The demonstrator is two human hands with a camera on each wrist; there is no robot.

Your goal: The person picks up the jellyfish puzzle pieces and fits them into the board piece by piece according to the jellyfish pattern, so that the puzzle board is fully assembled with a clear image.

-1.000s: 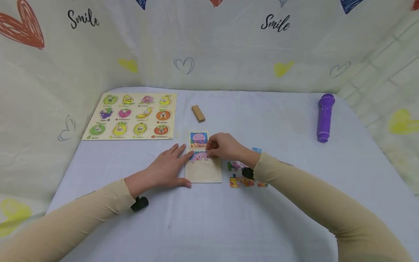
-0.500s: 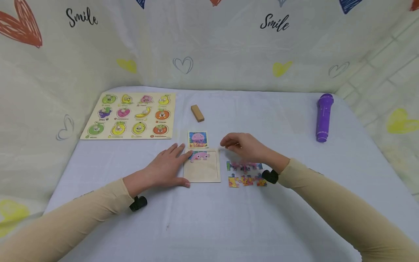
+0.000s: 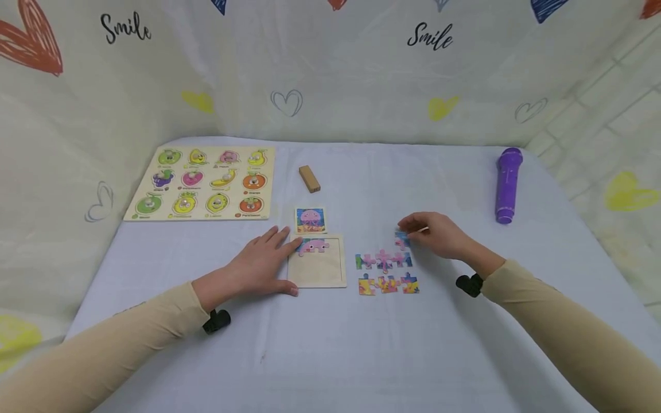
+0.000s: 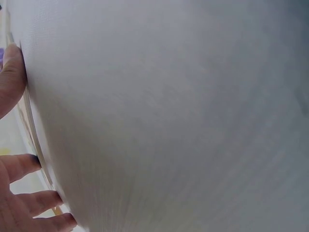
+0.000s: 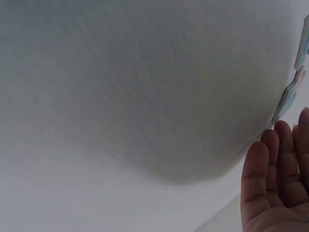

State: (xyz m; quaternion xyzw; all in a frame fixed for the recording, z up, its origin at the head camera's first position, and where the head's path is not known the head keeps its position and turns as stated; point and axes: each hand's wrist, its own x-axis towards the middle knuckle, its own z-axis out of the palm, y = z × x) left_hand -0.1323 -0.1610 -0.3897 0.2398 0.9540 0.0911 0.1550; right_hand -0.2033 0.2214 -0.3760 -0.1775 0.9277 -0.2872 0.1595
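Observation:
In the head view my left hand (image 3: 253,264) lies with fingers spread at the left edge of a square wooden puzzle tray (image 3: 317,272). Its index fingertip overlaps joined pink-and-blue puzzle pieces (image 3: 313,246) along the tray's top. My right hand (image 3: 436,232) is over a blue-and-pink puzzle piece (image 3: 401,241) to the right, fingertips right at its upper edge. The right wrist view shows those fingers (image 5: 285,164) fairly straight and close together, beside the pieces' edges. Below that piece lie two rows of jigsaw pieces, one pink (image 3: 384,261), one yellow-orange (image 3: 388,284).
A jellyfish picture card (image 3: 310,220) touches the tray's far side. Farther back are a small wooden block (image 3: 310,179) and a fruit peg board (image 3: 201,183) on the left. A purple toy microphone (image 3: 508,186) lies at the right on the white tablecloth (image 3: 330,355).
My right hand has left the pieces in the tray and travelled right to the loose blue-and-pink piece. The left hand stays at the tray's edge.

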